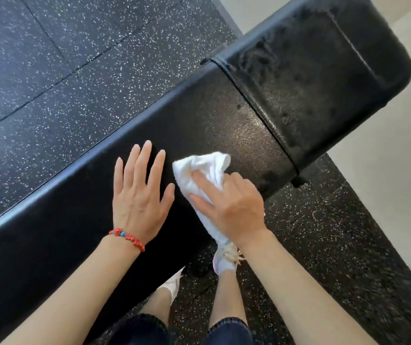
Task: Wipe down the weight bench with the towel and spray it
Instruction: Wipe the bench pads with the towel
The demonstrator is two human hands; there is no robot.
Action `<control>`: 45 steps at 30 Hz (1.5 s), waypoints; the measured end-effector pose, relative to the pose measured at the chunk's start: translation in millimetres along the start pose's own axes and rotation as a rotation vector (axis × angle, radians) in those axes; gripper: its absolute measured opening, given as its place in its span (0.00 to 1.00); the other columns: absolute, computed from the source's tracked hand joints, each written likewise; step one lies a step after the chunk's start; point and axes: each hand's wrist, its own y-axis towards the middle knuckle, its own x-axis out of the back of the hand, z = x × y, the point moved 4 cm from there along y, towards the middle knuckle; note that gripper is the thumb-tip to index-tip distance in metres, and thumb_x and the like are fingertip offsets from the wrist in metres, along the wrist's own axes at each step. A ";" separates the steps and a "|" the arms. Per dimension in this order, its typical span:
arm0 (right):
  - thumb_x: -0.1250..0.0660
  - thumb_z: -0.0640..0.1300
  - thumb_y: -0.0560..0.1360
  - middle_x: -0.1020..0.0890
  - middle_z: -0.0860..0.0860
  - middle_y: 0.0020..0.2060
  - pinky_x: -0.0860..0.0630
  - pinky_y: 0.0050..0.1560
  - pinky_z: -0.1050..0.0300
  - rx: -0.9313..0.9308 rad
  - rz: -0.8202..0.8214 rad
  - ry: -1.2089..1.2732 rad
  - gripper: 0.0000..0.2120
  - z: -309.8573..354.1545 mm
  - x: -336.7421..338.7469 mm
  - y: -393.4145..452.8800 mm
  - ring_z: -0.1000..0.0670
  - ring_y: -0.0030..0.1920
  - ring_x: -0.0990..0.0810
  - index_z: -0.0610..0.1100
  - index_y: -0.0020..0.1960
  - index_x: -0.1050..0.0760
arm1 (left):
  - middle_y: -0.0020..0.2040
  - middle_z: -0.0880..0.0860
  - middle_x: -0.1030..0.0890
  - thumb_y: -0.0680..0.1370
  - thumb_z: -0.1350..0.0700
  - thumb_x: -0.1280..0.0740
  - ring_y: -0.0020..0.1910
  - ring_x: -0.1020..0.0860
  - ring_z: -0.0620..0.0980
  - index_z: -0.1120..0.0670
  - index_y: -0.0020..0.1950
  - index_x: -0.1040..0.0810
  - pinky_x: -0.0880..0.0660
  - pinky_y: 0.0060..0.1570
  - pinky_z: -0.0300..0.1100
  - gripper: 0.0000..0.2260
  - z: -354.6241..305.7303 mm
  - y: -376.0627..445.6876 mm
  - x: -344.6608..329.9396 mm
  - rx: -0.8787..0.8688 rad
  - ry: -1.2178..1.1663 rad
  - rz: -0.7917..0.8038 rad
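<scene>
We lean over the black padded vinyl weight bench [94, 185] on the speckled black rubber floor [50, 70]; our left hand [141, 192] lies flat, fingers spread, while our right hand [231, 205] grips the crumpled white towel [204, 168].

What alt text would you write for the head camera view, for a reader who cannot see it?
A person's right hand presses a white towel onto a black padded weight bench, while the left hand, with a red bracelet at its wrist, rests flat beside it. Speckled black flooring surrounds the bench.
</scene>
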 end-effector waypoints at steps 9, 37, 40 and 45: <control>0.32 0.54 0.72 0.23 0.43 0.30 0.27 0.26 0.54 -0.498 -0.083 -0.070 0.15 -89.4 5.3 -9.5 0.44 0.29 0.26 0.48 0.55 0.20 | 0.71 0.62 0.35 0.75 0.49 0.44 0.71 0.40 0.59 0.60 0.70 0.33 0.47 0.70 0.58 0.25 -12.7 3.1 -8.5 -0.099 -0.004 0.050; 0.34 0.52 0.72 0.24 0.43 0.29 0.26 0.27 0.55 -0.392 -0.013 0.007 0.16 -128.7 -4.1 45.9 0.45 0.28 0.26 0.43 0.53 0.19 | 0.72 0.61 0.36 0.76 0.48 0.45 0.72 0.40 0.60 0.59 0.71 0.35 0.49 0.71 0.57 0.25 -57.6 96.5 -17.1 0.038 -0.014 -0.005; 0.34 0.52 0.72 0.23 0.42 0.29 0.25 0.28 0.55 -0.375 -0.016 0.083 0.16 -123.7 -10.0 74.3 0.45 0.28 0.25 0.42 0.52 0.19 | 0.72 0.61 0.36 0.76 0.48 0.45 0.72 0.41 0.60 0.59 0.71 0.35 0.50 0.71 0.57 0.25 -58.1 95.6 -18.1 0.045 -0.015 -0.001; 0.33 0.53 0.72 0.20 0.41 0.36 0.28 0.32 0.52 -0.322 0.062 0.173 0.17 -108.2 -30.2 152.1 0.42 0.35 0.23 0.45 0.57 0.21 | 0.72 0.62 0.36 0.76 0.48 0.45 0.72 0.40 0.60 0.59 0.71 0.34 0.49 0.70 0.57 0.26 -59.9 97.2 -15.4 0.062 0.006 0.015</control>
